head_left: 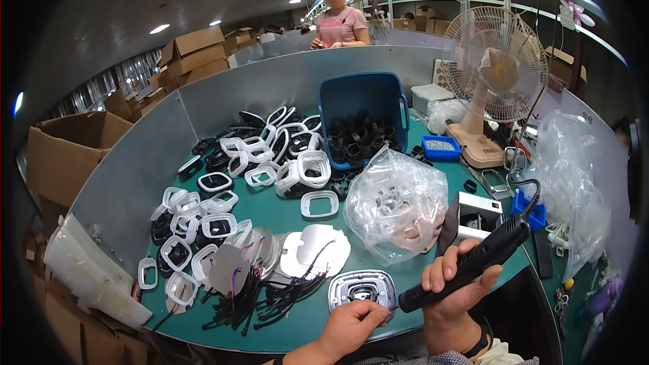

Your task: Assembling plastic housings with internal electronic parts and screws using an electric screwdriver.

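Note:
My right hand (446, 290) is wrapped round a black electric screwdriver (466, 267), its cord running up to the right. The driver's tip points down left at the right edge of a rounded grey-and-white plastic housing (336, 292) on the table's front. Beside that tip my left hand (351, 328) is closed in a pinch over the housing's lower right edge; what lies between its fingers is too small to make out. Left of the housing are silver plates (314, 250) with black cables (236, 307).
White rectangular frames (319, 204) and black housings pile at the left. A blue bin (365, 81) of black parts stands behind a clear plastic bag (395, 196). At right are a fan (493, 61), a blue tray of small parts (441, 147) and a white box (478, 213). Another person (341, 23) stands beyond the partition.

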### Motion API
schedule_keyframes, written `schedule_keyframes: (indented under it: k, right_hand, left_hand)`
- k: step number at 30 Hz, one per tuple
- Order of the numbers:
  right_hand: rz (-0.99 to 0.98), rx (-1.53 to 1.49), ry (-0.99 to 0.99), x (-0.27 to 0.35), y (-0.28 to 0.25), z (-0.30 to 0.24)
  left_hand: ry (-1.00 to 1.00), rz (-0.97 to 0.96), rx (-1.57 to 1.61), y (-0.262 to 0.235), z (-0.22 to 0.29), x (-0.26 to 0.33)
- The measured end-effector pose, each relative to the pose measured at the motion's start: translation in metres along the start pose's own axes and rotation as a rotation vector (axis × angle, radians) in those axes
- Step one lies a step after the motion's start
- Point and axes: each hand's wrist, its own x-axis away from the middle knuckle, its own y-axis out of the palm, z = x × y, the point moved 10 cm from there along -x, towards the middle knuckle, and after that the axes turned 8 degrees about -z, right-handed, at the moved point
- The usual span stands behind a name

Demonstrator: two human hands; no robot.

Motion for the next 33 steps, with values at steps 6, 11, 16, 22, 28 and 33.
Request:
schedule_keyframes:
  k: [6, 11, 16, 22, 28, 33]
  right_hand:
    - [-0.058, 0.007, 0.016, -0.001, 0.006, 0.005]
    - [-0.079, 0.038, -0.01, -0.001, 0.003, -0.004]
    - [-0.043, 0.077, 0.001, -0.011, -0.015, -0.016]
    - [-0.001, 0.07, -0.017, -0.018, -0.024, -0.017]
    - [-0.042, 0.156, -0.026, -0.01, -0.02, -0.012]
    - [-0.043, 0.152, 0.04, -0.005, -0.03, 0.0]
  left_hand:
    - [0.049, 0.033, -0.041, -0.007, -0.005, -0.003]
    - [0.262, 0.234, -0.384, -0.044, 0.043, 0.009]
    - [0.443, 0.275, -0.783, -0.062, 0.044, 0.009]
    - [0.366, 0.061, -1.163, -0.033, 0.009, -0.006]
    - [0.388, 0.01, -1.109, -0.035, -0.007, -0.006]
    - [0.342, 0.005, -1.04, -0.036, -0.007, -0.011]
